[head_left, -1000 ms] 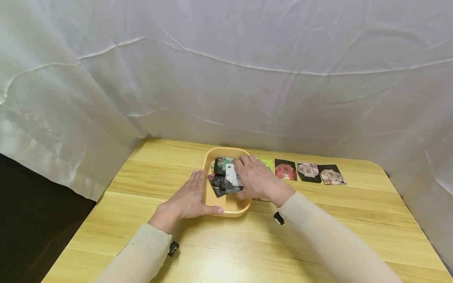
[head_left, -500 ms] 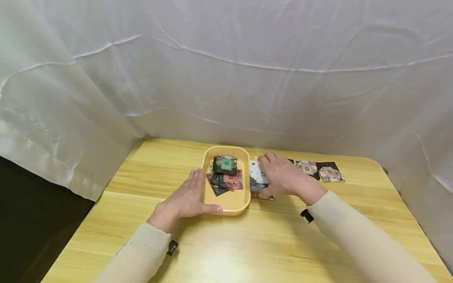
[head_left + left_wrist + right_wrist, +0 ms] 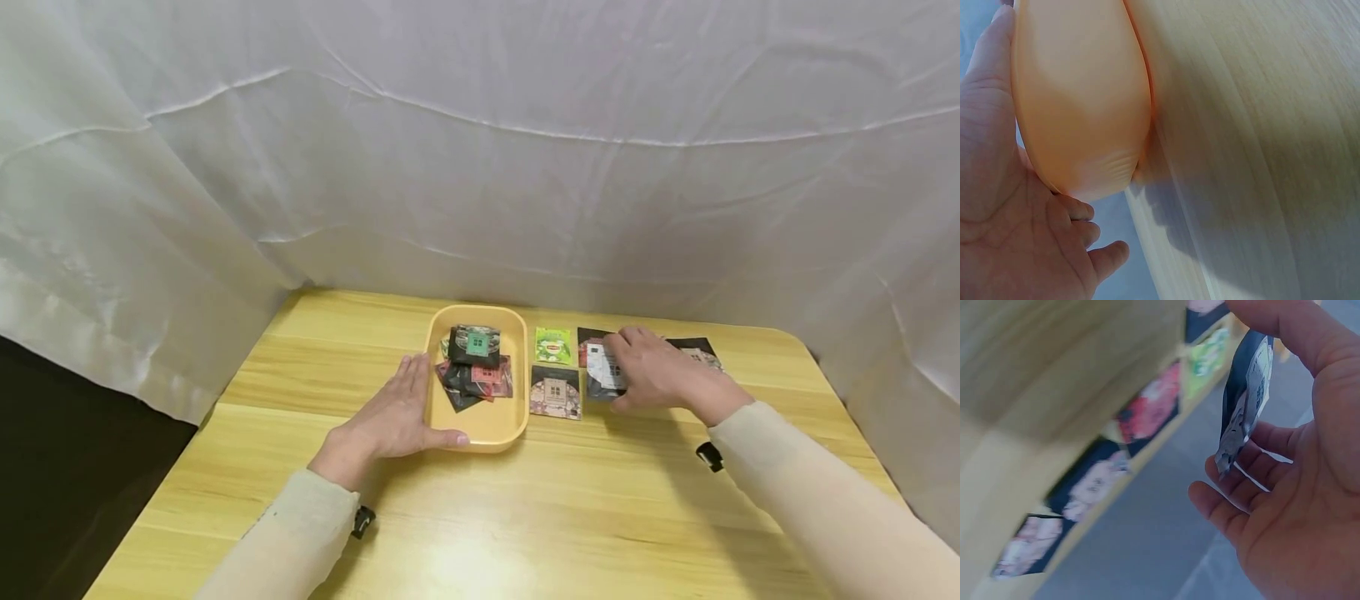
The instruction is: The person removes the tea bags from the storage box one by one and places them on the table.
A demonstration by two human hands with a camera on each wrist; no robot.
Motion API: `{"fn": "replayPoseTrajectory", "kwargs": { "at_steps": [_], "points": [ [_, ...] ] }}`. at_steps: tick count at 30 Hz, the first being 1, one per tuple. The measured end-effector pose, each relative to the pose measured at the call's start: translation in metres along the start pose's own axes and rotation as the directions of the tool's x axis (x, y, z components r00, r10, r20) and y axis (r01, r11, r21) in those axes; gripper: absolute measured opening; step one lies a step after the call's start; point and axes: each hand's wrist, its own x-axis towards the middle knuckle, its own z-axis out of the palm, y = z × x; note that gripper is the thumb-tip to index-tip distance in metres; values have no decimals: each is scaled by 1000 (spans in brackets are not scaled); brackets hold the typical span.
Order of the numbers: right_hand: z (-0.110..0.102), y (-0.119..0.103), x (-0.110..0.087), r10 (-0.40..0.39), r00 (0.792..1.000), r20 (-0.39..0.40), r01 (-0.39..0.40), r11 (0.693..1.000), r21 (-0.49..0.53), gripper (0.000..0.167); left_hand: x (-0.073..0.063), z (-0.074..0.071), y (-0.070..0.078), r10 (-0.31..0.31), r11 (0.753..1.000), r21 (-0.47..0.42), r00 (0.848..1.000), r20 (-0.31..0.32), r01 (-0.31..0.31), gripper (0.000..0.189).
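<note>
Probably light and slick, the sachet (image 3: 602, 372), at three o'clock from the tray (image 3: 480, 429), suits edge holding; the right hand (image 3: 654, 368) pinches it, the left hand (image 3: 384, 417) rests straight-fingered against the tray.

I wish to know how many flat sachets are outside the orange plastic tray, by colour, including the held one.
Green square sachet: 1
Black-and-red square sachet: 1
Black-and-pink square sachets: 3
Grey-and-white flat sachet in right hand: 1
Total: 6
</note>
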Motion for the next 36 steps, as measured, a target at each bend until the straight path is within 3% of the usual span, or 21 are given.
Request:
{"fn": "replayPoseTrajectory", "kwargs": {
  "at_steps": [7, 15, 25, 36],
  "points": [
    [25, 10, -3, 33, 996, 83, -37, 998, 45, 113, 0, 0, -1, 5, 1000, 5, 1000, 0, -5, 151],
    [39, 12, 3, 46, 988, 150, -60, 994, 93, 119, 0, 0, -1, 8, 1000, 8, 1000, -2, -8, 151],
    [39, 12, 11, 49, 977, 208, -68, 994, 82, 106, 1, 1, -1, -4, 1000, 1, 1000, -1, 4, 149],
    [40, 11, 13, 69, 975, 210, -88, 993, 82, 105, 1, 2, -2, -1, 1000, 0, 1000, -2, 1, 147]
  ]
}}
